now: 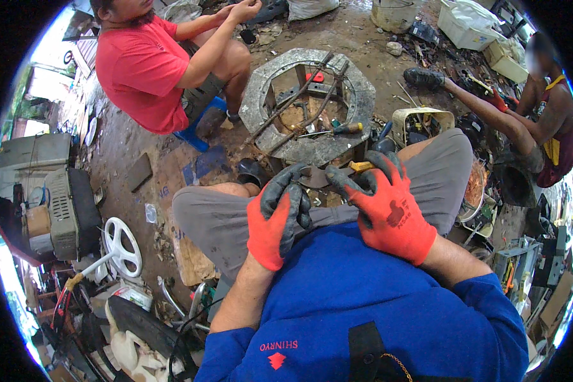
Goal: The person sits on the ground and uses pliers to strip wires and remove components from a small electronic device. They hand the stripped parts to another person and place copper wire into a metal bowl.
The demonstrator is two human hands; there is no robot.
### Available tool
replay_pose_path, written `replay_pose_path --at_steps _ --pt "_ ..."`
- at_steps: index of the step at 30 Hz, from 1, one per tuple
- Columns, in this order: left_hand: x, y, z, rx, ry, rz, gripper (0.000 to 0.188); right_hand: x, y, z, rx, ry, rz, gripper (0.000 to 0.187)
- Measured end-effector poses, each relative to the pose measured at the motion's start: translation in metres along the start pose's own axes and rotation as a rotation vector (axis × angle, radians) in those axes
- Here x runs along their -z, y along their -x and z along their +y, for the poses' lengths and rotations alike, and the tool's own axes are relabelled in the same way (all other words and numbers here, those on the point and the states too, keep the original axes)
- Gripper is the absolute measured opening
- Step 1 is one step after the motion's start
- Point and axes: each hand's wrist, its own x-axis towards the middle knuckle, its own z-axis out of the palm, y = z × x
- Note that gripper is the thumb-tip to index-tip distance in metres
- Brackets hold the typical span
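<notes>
My left hand [277, 216], in a red glove with black fingers, is curled around one end of a dark flat metal part [313, 173] held above my knees. My right hand [388, 207] wears the same kind of glove. Its thumb touches the other end of the part, and a short yellow-handled tool [361, 167] is pinched between its thumb and fingers. What the tool's tip touches is hidden by the fingers. Just beyond both hands stands a grey octagonal metal ring [358, 95] with rusty rods across it.
A screwdriver [344, 128] with an orange and green handle lies on the ring. A person in a red shirt [140, 67] sits at the upper left, and another person [547, 121] at the right. A heap of copper wire [475, 184] lies by my right knee. Scrap appliances [63, 210] crowd the left.
</notes>
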Motion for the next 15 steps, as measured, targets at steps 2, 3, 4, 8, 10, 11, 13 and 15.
replay_pose_path --at_steps 2,3,4,8,10,11,13,15 --pt "0.0006 0.0001 0.0001 0.029 -0.011 0.019 0.037 0.0019 -0.0023 -0.0027 -0.002 0.021 -0.004 0.066" --pt "0.0008 0.0001 0.0002 0.044 -0.018 0.028 0.037 0.0020 -0.0024 -0.0028 -0.002 0.027 -0.004 0.067" --pt "0.0015 -0.0004 -0.0015 0.035 -0.029 0.032 0.037 0.0021 -0.0024 -0.0028 -0.001 0.032 -0.005 0.067" --pt "0.0021 -0.0003 -0.0041 0.021 -0.050 0.049 0.037 -0.0002 -0.0010 -0.0006 0.019 0.004 0.012 0.067" --pt "0.0007 -0.0002 -0.0033 0.025 -0.051 0.053 0.038 -0.0011 0.0007 -0.0005 0.007 0.000 0.012 0.066" --pt "0.0001 -0.0008 -0.0037 0.028 -0.053 0.052 0.038 -0.0017 0.0015 -0.0004 -0.001 -0.002 0.012 0.065" --pt "0.0003 -0.0012 -0.0052 0.027 -0.051 0.045 0.038 -0.0004 0.0012 0.0004 0.006 0.008 0.004 0.064" --pt "0.0012 -0.0008 -0.0065 0.018 -0.048 0.034 0.039 0.0019 0.0004 -0.0002 0.011 0.019 -0.001 0.063"
